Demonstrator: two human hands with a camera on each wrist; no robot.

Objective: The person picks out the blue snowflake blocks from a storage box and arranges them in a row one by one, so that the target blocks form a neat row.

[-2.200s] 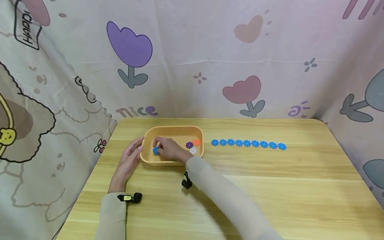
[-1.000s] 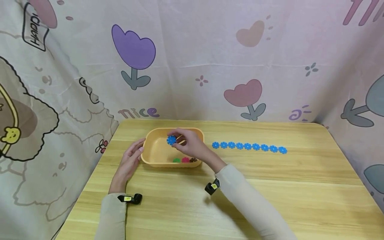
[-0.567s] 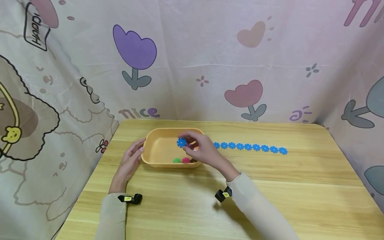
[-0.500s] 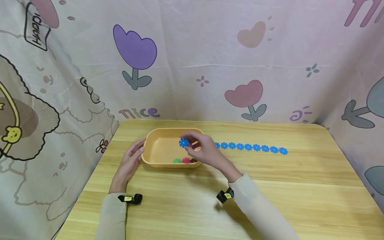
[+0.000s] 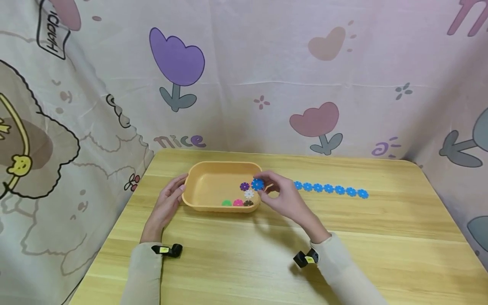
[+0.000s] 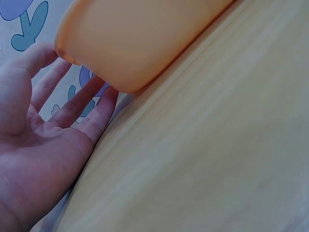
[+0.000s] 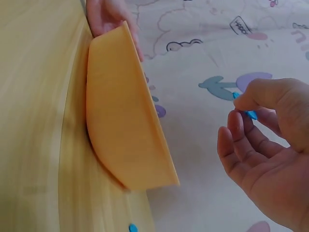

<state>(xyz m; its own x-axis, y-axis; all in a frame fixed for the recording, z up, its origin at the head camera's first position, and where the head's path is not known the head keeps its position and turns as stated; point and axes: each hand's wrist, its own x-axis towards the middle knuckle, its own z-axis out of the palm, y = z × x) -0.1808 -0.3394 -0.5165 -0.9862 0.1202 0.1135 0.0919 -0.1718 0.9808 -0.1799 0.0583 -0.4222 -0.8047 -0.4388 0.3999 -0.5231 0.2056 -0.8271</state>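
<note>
My right hand [image 5: 284, 195] pinches a blue notched plastic disc [image 5: 257, 184], flower-shaped, between thumb and fingers above the right end of a yellow-orange plastic bin [image 5: 207, 182]. From the right wrist view the same blue disc [image 7: 251, 115] appears nearly edge-on at the fingertips. My left hand [image 5: 164, 207] rests against the bin's left end; in the left wrist view its fingers [image 6: 79, 104] touch the outer wall. Inside the bin lie purple [image 5: 244, 186], white [image 5: 249, 194], pink [image 5: 238, 203], green [image 5: 226, 203] and brown discs [image 5: 248, 203].
A row of several blue discs [image 5: 328, 188] runs across the wooden table [image 5: 236, 262] to the right of the bin; my right hand covers its left end. A printed cloth [image 5: 244, 55] hangs behind and on both sides.
My right hand picked up the blue disc at the bin's left part, lifted it and carried it right to the bin's right end. My left hand stays at the bin.
</note>
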